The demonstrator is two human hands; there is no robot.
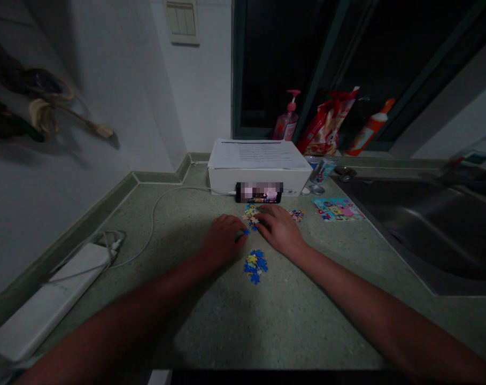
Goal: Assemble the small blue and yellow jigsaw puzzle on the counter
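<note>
At six o'clock from the phone (pixel 259 193), a mixed puzzle pile (pixel 250 210) and, nearer, a mostly blue pile (pixel 256 264) are laid on the counter (pixel 307 321). A blue piece (pixel 246 232) is pinched by the left hand (pixel 225 238); at three o'clock, the mixed pile is met by the right hand (pixel 282 228), whose grip cannot be determined.

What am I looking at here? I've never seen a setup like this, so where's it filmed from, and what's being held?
There's no machine: these are a person's bare hands, seen by a camera on their head, looking forward and down. On the speckled counter, the left hand seems to pinch a blue puzzle piece, though its grip is too small to be sure. The right hand reaches over a pile of pieces; whether it holds one is unclear. A mostly blue pile lies nearer the person. Beyond the hands, a phone stands against a white box.
</note>
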